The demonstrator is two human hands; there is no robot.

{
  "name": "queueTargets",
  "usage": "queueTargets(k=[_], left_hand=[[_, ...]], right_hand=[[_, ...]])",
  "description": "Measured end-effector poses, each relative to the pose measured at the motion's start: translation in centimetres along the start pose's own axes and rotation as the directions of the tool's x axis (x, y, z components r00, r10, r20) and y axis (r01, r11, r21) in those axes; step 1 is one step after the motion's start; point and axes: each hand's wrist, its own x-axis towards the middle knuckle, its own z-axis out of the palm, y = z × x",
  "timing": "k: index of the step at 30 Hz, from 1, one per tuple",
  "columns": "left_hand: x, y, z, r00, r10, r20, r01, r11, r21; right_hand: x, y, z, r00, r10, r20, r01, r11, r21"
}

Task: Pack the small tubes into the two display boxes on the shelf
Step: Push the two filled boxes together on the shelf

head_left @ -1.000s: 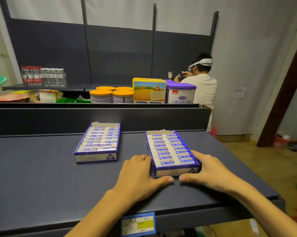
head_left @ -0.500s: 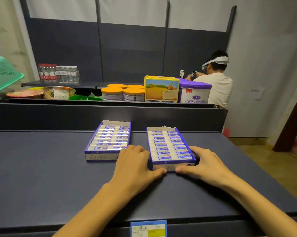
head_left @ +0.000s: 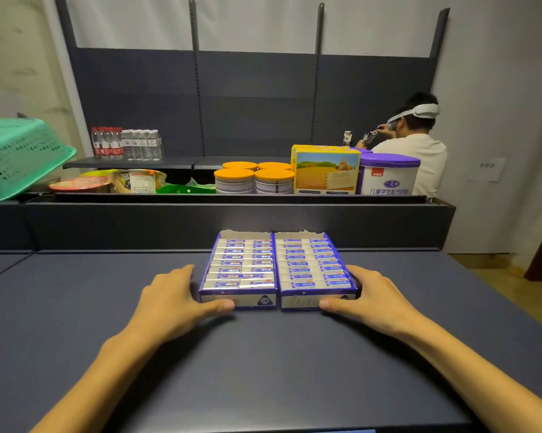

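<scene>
At frame centre, the left hand (head_left: 173, 303) and right hand (head_left: 371, 300) are bracketing two full display boxes (head_left: 277, 276) on the shelf (head_left: 76, 323), fingers straight, pressing; light cardboard, likely best held by its sidewalls.

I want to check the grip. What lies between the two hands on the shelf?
In the head view, the two display boxes, full of small tubes, sit side by side and touching between the left hand and the right hand; nothing else lies there.
</scene>
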Motion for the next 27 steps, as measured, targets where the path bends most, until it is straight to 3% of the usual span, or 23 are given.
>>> queueTargets(k=[3,7,12,27], left_hand=[[0.7,-0.8,0.7,0.993,0.076,0.088,-0.062,0.986,-0.156],[0.8,-1.3,1.6,0.994,0.112,0.011,-0.105,0.959,-0.263],[1.2,-2.0,1.9,0.978,0.206,0.022,-0.189,0.928,-0.322],[0.9,-1.5,1.9,0.983,0.180,0.020,-0.169,0.951,-0.259]], right_hand=[[0.1,-0.4,0.5,1.000,-0.005,-0.018,0.005,1.000,0.014],[-0.1,-0.3,1.0,0.999,0.003,-0.051,0.000,0.998,0.066],[0.1,-0.4,1.3,0.999,-0.002,-0.053,0.006,0.997,0.080],[-0.2,0.1,1.3,0.997,0.037,-0.069,-0.039,0.999,-0.027]])
